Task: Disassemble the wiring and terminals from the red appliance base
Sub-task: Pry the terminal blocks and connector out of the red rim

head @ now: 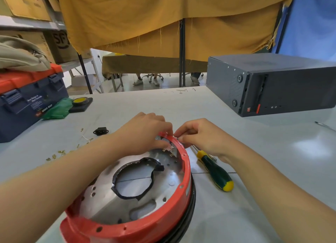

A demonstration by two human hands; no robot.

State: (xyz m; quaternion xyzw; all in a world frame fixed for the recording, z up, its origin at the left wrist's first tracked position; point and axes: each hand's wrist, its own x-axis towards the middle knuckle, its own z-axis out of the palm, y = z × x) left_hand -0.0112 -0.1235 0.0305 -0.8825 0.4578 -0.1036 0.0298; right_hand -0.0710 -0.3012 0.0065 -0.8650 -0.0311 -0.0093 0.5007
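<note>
terminals (pixel 60 152), small brass ones, lie scattered on the table (pixel 254 170) at the left beside a black socket (pixel 100 131), so a fair part looks stripped already. the red appliance base (pixel 185 172) sits near centre, left hand (pixel 145 132) curled over its far rim by metal tabs, right hand (pixel 198 135) pinching something small there, i cannot tell what; a screwdriver (pixel 215 170) lies idle to the right.
</note>
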